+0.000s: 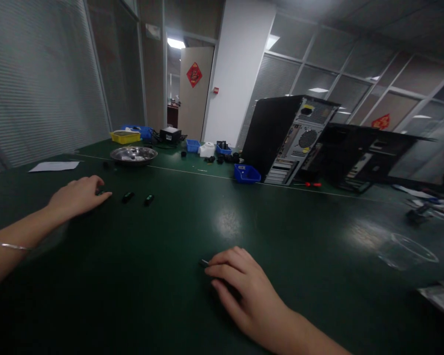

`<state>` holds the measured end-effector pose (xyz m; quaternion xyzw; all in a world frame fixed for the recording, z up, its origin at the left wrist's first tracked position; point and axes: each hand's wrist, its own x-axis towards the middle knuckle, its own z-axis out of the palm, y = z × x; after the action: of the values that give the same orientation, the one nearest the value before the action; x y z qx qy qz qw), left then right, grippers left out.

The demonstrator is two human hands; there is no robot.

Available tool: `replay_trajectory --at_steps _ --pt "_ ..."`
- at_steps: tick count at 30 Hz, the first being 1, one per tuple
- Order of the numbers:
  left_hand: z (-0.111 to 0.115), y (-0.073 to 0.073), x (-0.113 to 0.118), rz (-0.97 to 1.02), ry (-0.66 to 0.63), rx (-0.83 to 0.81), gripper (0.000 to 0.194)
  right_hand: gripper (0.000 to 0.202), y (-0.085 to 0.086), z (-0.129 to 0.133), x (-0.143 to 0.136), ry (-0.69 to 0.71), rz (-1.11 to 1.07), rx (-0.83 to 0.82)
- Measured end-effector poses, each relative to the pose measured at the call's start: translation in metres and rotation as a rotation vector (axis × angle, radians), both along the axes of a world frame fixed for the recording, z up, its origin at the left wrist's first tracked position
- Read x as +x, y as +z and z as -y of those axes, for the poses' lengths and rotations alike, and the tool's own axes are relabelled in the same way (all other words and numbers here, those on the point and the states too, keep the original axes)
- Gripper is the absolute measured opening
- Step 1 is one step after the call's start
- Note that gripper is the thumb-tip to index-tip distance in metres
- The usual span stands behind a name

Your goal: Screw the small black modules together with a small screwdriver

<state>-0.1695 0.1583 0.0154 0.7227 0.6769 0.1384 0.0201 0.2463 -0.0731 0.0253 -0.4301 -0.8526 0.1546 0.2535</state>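
Head view, two small black blocks (128, 197), green-marked; left hand (76, 195) near

The tabletop (163, 276) is dark green, the small pieces (149, 199) black and green

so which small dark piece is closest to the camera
The dark piece by the right hand; the others lie farther back, near the left hand.
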Motion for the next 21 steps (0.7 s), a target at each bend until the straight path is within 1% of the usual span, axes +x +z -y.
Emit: replay_trajectory --at_steps 3,6,7,9,11,12,14,15,17,19,21 --pt "0.002 -0.001 -0.002 0.035 0.008 -0.033 0.030 0.032 0.000 0.000 -0.001 -0.075 0.093 -0.074" --pt "0.011 0.012 0.007 0.066 -0.017 0.006 0.024 0.039 -0.004 -0.001 0.001 -0.115 0.142 -0.096" --pt "0.016 0.018 0.015 0.079 -0.043 0.027 0.025 0.040 -0.006 -0.002 0.002 -0.122 0.136 -0.092" --pt "0.029 0.030 0.040 0.115 -0.146 0.056 0.029 0.044 -0.011 -0.004 0.004 -0.129 0.080 -0.090" --pt "0.049 0.037 0.073 0.154 -0.291 0.040 0.033 0.050 -0.015 -0.006 0.007 -0.140 0.003 -0.093" --pt "0.062 0.038 0.092 0.168 -0.367 0.024 0.035 0.052 -0.016 -0.007 0.007 -0.147 -0.032 -0.095" --pt "0.092 0.033 0.128 0.190 -0.545 -0.034 0.031 0.051 -0.017 -0.009 0.008 -0.156 -0.080 -0.100" --pt "0.108 0.028 0.144 0.225 -0.667 -0.072 0.025 0.047 -0.016 -0.010 0.009 -0.154 -0.096 -0.101" --pt "0.137 0.016 0.168 0.244 -0.840 -0.156 0.016 0.040 -0.016 -0.011 0.008 -0.142 -0.138 -0.100" --pt "0.158 0.005 0.180 0.233 -0.938 -0.220 0.019 0.037 -0.015 -0.011 0.008 -0.129 -0.176 -0.092" --pt "0.168 -0.002 0.182 0.226 -0.980 -0.241 0.024 0.037 -0.013 -0.011 0.007 -0.116 -0.205 -0.082"
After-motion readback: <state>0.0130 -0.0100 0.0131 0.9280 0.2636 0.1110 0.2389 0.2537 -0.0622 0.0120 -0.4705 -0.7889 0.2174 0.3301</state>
